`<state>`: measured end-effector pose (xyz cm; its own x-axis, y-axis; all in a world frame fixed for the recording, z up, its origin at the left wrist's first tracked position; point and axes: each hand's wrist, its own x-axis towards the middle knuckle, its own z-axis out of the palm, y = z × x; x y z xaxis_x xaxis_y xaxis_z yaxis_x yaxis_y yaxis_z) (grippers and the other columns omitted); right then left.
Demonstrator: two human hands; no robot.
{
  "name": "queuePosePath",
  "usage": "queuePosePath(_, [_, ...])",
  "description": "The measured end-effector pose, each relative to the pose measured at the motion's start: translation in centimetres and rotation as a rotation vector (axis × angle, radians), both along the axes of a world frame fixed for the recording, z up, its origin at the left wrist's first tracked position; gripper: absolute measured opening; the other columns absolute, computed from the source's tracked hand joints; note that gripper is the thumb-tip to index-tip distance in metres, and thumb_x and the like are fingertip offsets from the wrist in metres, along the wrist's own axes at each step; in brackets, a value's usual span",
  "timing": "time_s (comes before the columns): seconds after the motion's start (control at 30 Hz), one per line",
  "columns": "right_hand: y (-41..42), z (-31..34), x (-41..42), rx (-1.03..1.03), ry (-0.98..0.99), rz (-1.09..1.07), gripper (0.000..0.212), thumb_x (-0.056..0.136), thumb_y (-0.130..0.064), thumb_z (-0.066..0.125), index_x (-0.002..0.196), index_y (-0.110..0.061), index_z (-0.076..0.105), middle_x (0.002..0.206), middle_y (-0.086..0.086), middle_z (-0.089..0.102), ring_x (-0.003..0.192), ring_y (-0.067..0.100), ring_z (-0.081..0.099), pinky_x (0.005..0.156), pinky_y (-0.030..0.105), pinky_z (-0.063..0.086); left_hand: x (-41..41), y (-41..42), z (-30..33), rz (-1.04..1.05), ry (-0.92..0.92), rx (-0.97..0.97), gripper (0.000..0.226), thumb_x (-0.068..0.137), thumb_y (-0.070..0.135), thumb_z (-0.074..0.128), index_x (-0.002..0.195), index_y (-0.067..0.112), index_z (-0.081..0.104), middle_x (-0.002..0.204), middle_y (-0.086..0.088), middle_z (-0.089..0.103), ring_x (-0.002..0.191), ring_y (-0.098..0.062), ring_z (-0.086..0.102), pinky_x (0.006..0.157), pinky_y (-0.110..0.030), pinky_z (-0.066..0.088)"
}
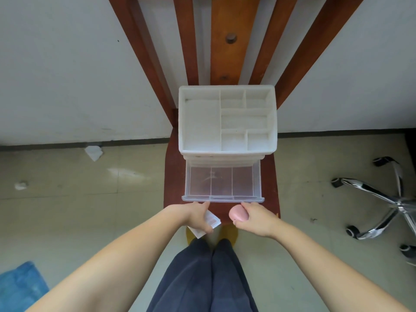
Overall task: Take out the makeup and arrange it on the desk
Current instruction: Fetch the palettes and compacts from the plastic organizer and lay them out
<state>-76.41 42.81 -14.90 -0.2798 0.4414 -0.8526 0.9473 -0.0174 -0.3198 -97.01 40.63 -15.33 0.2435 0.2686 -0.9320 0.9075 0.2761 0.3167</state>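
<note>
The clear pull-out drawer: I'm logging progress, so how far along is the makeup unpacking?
Emptying looks done: the clear pull-out drawer and white compartment organiser show nothing inside. In hand: left hand holds a white sachet, right hand a pink egg-shaped sponge. Left: arranging them on the desk, out of view.

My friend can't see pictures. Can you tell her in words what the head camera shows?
A person's left hand holds a small white packet and the right hand holds a pink egg-shaped thing, in front of an open, clear drawer. The drawer belongs to a white plastic organizer standing on a wooden chair.
</note>
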Motion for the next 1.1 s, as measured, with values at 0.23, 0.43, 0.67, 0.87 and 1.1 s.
queuePosePath(0.23, [2.5, 0.2, -0.4, 0.132, 0.02, -0.129, 0.088, 0.08, -0.051, 0.056, 0.15, -0.028, 0.007, 0.145, 0.011, 0.034, 0.131, 0.029, 0.037, 0.102, 0.04, 0.039, -0.5, 1.7, -0.4, 0.078, 0.003, 0.182, 0.107, 0.079, 0.042, 0.066, 0.148, 0.03, -0.015, 0.142, -0.018, 0.032, 0.124, -0.034, 0.041, 0.1, -0.042, 0.043])
queuePosePath(0.43, [6.9, -0.5, -2.3, 0.187, 0.009, -0.101, 0.092, 0.081, -0.051, 0.057, 0.15, -0.031, 0.0, 0.145, 0.016, 0.032, 0.134, 0.035, 0.033, 0.107, 0.043, 0.035, -1.4, 5.3, -0.9, 0.086, 0.12, 0.357, 0.106, 0.078, 0.038, 0.065, 0.148, 0.029, -0.015, 0.142, -0.017, 0.03, 0.13, -0.034, 0.032, 0.101, -0.045, 0.04])
queuePosePath(0.67, [6.3, 1.2, -3.3, 0.255, 0.013, 0.024, 0.087, 0.081, -0.049, 0.06, 0.149, -0.016, 0.016, 0.146, 0.014, 0.029, 0.134, 0.031, 0.03, 0.108, 0.039, 0.034, -1.8, 3.7, 0.9, 0.17, 0.134, 0.483, 0.087, 0.077, 0.035, 0.066, 0.144, 0.011, 0.018, 0.136, -0.014, 0.034, 0.125, -0.031, 0.036, 0.097, -0.042, 0.043])
queuePosePath(0.87, [4.5, 6.9, -5.9, 0.434, 0.16, 0.344, 0.086, 0.082, -0.041, 0.061, 0.15, -0.013, 0.015, 0.146, 0.009, 0.028, 0.134, 0.026, 0.027, 0.103, 0.036, 0.038, -3.9, -1.9, 6.3, 0.296, 0.216, 0.683, 0.066, 0.079, 0.034, 0.061, 0.134, 0.01, 0.034, 0.124, -0.008, 0.039, 0.117, -0.027, 0.04, 0.091, -0.039, 0.044])
queuePosePath(1.1, [1.7, 13.1, -9.5, 0.599, 0.393, 0.841, 0.086, 0.084, -0.038, 0.062, 0.15, -0.014, 0.012, 0.149, 0.008, 0.024, 0.138, 0.025, 0.022, 0.104, 0.037, 0.04, -4.1, -11.8, 11.9, 0.622, 0.474, 0.804, 0.068, 0.078, 0.037, 0.061, 0.135, 0.011, 0.034, 0.126, -0.008, 0.04, 0.114, -0.029, 0.041, 0.089, -0.037, 0.043])
